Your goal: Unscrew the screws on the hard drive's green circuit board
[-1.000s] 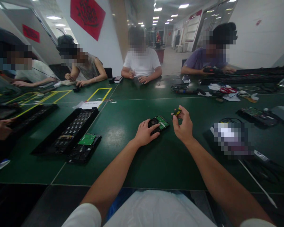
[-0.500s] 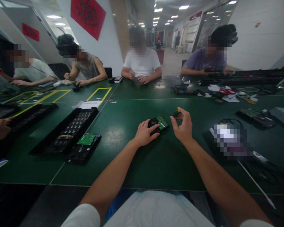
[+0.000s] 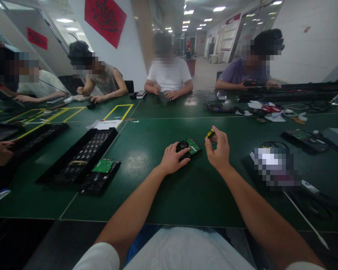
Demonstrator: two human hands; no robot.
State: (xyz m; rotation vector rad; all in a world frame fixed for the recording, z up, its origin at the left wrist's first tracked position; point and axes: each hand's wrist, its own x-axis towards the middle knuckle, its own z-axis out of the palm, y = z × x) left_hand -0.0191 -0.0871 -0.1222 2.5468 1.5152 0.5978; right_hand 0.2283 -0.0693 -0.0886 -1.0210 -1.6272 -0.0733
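Observation:
A hard drive (image 3: 192, 145) lies on the green table with its green circuit board facing up. My left hand (image 3: 173, 158) grips it at its near left side, the fingers covering part of the dark end. In my right hand (image 3: 218, 148) is a small screwdriver (image 3: 210, 133) with a yellow and black handle, pinched between thumb and fingers just right of the drive. The screwdriver's shaft and tip cannot be made out clearly.
Left of me stand a long black tray (image 3: 84, 157) and another hard drive (image 3: 101, 176). Further right are a third hard drive (image 3: 305, 140), a blurred device with cables and a white cable (image 3: 305, 219). Several people sit around the table (image 3: 146, 195).
My right hand has shifted slightly right, away from the hard drive, and the screwdriver handle has turned to show more yellow. My left hand and the drive stay in place.

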